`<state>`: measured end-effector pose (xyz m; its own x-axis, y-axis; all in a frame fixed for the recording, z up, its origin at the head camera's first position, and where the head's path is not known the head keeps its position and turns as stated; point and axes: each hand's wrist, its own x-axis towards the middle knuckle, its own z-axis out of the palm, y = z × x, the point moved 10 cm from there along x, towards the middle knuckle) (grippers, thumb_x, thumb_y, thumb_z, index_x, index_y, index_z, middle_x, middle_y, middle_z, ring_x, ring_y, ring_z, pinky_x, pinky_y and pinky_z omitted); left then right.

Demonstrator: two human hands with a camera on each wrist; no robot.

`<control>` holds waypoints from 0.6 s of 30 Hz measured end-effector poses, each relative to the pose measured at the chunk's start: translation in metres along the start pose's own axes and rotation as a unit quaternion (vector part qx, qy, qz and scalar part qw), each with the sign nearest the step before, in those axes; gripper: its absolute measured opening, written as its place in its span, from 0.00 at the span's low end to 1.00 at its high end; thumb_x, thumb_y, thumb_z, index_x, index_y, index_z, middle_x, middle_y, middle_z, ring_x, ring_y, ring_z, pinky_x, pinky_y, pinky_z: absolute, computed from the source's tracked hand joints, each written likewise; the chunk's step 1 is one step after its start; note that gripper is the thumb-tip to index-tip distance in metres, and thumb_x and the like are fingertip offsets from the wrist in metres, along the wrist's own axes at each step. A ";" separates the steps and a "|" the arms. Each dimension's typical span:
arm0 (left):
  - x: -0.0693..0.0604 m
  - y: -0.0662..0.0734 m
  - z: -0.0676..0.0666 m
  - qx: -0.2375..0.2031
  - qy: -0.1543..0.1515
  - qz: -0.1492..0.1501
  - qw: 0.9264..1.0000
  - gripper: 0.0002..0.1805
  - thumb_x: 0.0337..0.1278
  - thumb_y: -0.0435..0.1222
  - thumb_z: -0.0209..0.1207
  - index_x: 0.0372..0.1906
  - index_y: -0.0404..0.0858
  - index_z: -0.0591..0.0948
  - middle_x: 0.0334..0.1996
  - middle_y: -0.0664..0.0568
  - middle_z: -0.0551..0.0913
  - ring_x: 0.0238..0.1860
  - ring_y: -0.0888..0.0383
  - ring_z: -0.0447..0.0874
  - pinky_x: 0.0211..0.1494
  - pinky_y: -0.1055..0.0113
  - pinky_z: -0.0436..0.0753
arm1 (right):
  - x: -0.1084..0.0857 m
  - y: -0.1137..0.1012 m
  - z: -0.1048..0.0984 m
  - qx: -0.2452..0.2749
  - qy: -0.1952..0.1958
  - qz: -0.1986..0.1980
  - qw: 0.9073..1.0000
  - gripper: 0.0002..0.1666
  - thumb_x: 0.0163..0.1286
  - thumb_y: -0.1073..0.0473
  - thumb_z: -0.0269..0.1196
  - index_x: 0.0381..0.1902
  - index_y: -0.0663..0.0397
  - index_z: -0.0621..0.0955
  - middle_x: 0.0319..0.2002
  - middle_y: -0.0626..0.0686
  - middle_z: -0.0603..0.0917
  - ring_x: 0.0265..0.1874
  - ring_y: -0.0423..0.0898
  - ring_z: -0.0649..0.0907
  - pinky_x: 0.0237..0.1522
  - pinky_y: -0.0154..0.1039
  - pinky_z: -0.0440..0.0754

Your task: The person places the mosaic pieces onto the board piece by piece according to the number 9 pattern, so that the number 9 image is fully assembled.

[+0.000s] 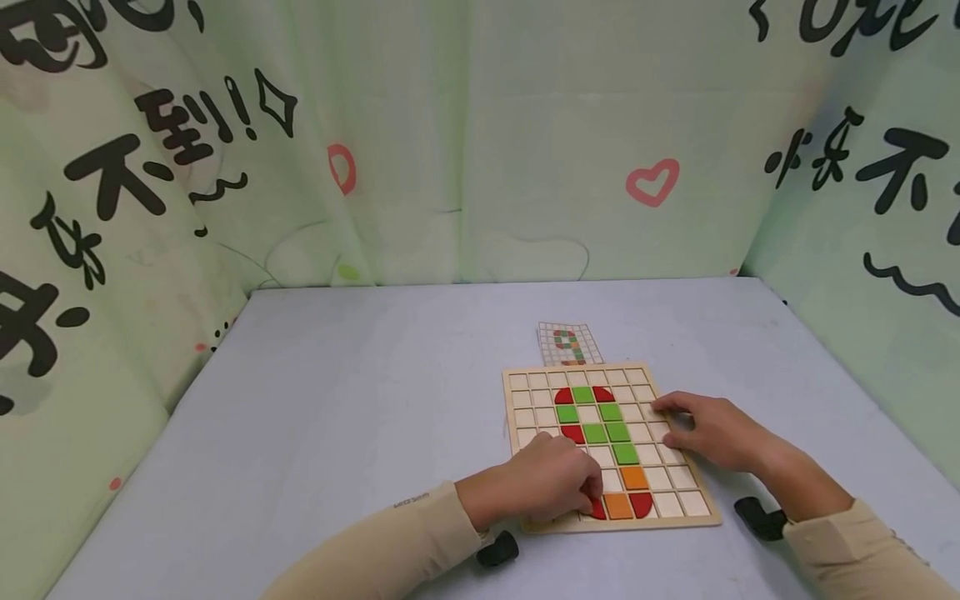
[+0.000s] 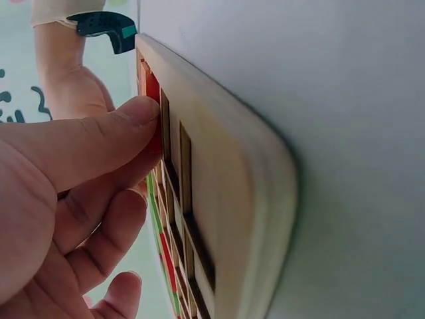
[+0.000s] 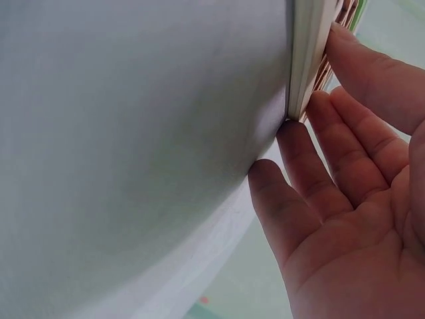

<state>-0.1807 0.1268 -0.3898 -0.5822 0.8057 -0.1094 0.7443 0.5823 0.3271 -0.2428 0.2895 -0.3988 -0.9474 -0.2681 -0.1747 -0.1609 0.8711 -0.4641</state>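
A wooden grid board [image 1: 693, 503] lies on the table, with green tiles [image 1: 617, 432], orange tiles [image 1: 633, 477] and several round-cornered red tiles set in its cells. Over the near left part of the board, my left hand [image 1: 551, 479] pinches a red tile [image 1: 597, 510] between thumb and forefinger, at a cell in the near row. The left wrist view shows the thumb on this red tile [image 2: 154, 86], partly covering it. Along the board's right edge rests my right hand [image 1: 716, 429], its thumb and fingertips touching the wooden rim [image 3: 309, 60].
Behind the board, partly covered by it, lies a paper card [image 1: 591, 342] printed with a coloured grid pattern. A white cloth covers the table [image 1: 360, 375]. Pale green curtains [image 1: 525, 167] with dark writing hang around it. Both wrists carry a black device [image 1: 498, 550].
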 end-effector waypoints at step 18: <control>-0.001 -0.005 0.004 -0.070 -0.020 0.006 0.997 0.04 0.57 0.40 0.72 0.37 0.49 0.88 0.26 0.69 0.80 0.31 0.73 0.73 0.41 0.80 0.71 | 0.000 0.001 0.001 0.004 0.001 0.007 1.000 0.30 0.64 0.56 0.70 0.62 0.61 0.77 0.62 0.69 0.75 0.59 0.69 0.72 0.58 0.67 0.68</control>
<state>-0.1823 0.1234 -0.3946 -0.5582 0.8175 -0.1418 0.6960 0.5544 0.4563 -0.2424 0.2905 -0.4002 -0.9501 -0.2557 -0.1788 -0.1462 0.8710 -0.4689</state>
